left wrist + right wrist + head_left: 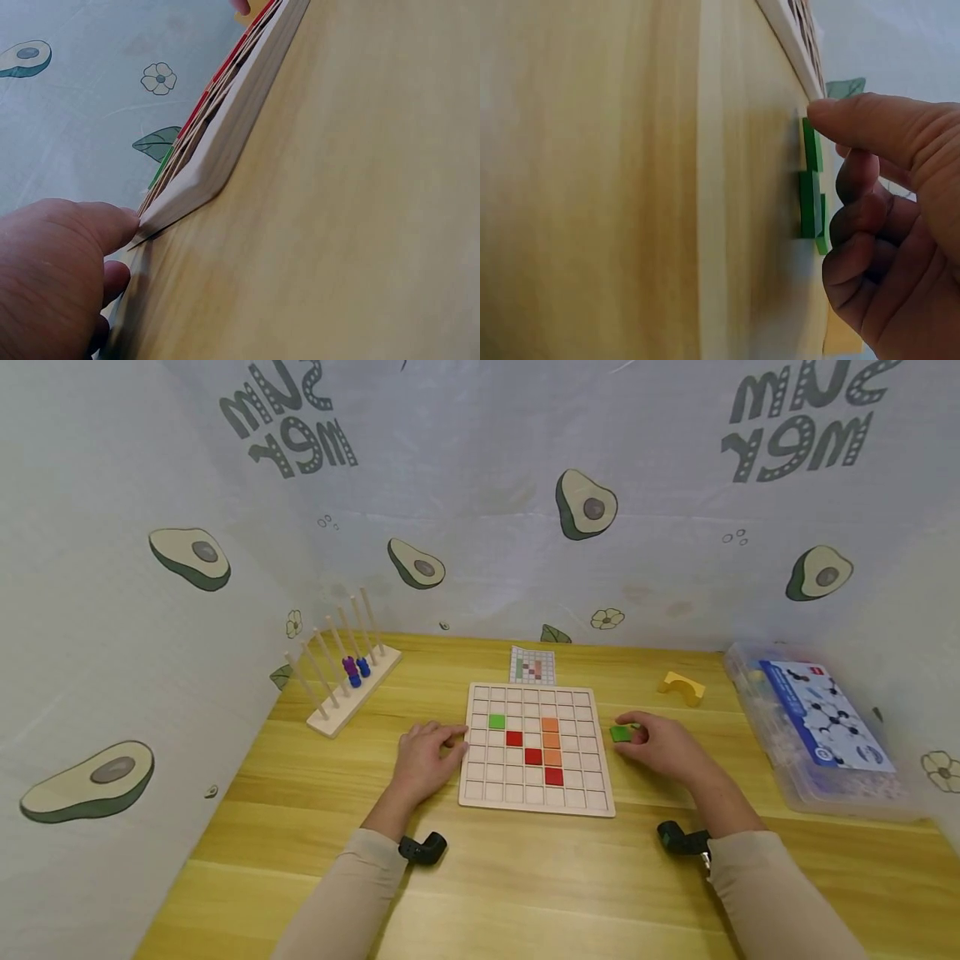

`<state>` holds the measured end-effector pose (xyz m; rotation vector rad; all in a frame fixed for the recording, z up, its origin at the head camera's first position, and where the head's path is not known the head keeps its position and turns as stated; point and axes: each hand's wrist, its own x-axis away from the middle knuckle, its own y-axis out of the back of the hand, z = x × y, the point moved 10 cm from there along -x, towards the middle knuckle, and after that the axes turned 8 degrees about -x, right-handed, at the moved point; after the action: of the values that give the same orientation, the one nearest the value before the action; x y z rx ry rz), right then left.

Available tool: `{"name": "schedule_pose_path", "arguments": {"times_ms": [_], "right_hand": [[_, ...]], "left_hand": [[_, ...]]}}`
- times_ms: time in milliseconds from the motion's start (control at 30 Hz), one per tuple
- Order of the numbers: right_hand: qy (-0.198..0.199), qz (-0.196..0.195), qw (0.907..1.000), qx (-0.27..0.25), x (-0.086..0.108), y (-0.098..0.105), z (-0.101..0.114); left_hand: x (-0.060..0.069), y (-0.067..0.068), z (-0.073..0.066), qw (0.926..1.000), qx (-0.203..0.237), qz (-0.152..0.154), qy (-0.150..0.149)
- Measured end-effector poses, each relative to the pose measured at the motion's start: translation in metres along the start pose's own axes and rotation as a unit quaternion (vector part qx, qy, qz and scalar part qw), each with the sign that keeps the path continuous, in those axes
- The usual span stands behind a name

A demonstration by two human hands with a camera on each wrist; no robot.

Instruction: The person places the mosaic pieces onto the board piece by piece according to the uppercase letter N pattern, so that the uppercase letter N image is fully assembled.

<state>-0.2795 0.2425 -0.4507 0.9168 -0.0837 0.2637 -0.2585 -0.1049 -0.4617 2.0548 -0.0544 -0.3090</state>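
Note:
A square wooden grid board (537, 793) holds a green tile (497, 722), three red tiles (533, 757) along a diagonal and three orange tiles (551, 741) in a column. My left hand (427, 762) rests on the table, its fingertips touching the board's left edge; the left wrist view shows a fingertip (124, 227) against that edge. To the right of the board, my right hand (667, 747) has thumb and forefinger curled round loose green tiles (620, 733). In the right wrist view, the thumb overlaps one green tile (812, 146); part of the grasp is hidden.
Behind the board lies a small printed grid card (532, 668). A wooden peg stand (337, 714) with blue and purple pieces stands at left. A yellow arch block (682, 687) and a clear plastic box (825, 727) with a blue-and-white cover are at right.

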Motion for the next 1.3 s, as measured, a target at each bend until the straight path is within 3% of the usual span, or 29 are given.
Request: {"name": "schedule_pose_path", "arguments": {"times_ms": [500,800,1300], "right_hand": [[0.013,0.027,0.9993,-0.023,-0.013,0.001,-0.021],[-0.002,0.033,0.9989,-0.033,-0.011,0.001,-0.018],[0.008,0.021,0.9996,-0.018,-0.01,0.0,-0.014]], "left_hand": [[0.0,-0.001,0.0,1.0,0.0,-0.007,-0.003],[0.0,-0.001,0.0,1.0,-0.001,-0.003,-0.003],[0.0,-0.001,0.001,1.0,0.001,-0.006,-0.003]]}}
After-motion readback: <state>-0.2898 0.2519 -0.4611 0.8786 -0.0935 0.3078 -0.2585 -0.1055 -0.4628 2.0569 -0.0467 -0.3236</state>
